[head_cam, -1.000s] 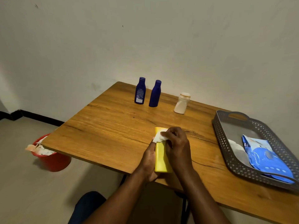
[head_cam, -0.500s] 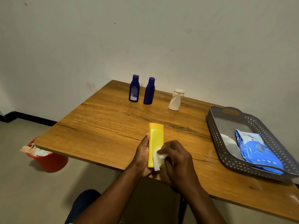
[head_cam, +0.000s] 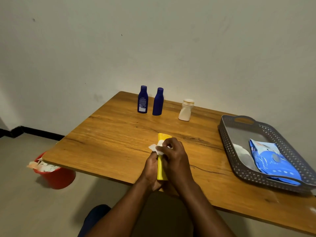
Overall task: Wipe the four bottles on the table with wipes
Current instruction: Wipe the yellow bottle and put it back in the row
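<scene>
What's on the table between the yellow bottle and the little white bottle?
Nothing: in the head view, only bare wooden table lies between the yellow bottle and the white bottle.

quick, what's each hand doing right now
Left hand: closed around the lower part of the yellow bottle, holding it.
Right hand: closed on a white wipe, pressing it against the bottle.

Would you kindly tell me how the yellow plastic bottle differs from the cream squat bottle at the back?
The yellow plastic bottle is tall, slim and gripped in both hands; the cream squat bottle is short, waisted and stands untouched. The yellow one is near the table's front edge, the cream one near the wall. Both are plastic.
</scene>
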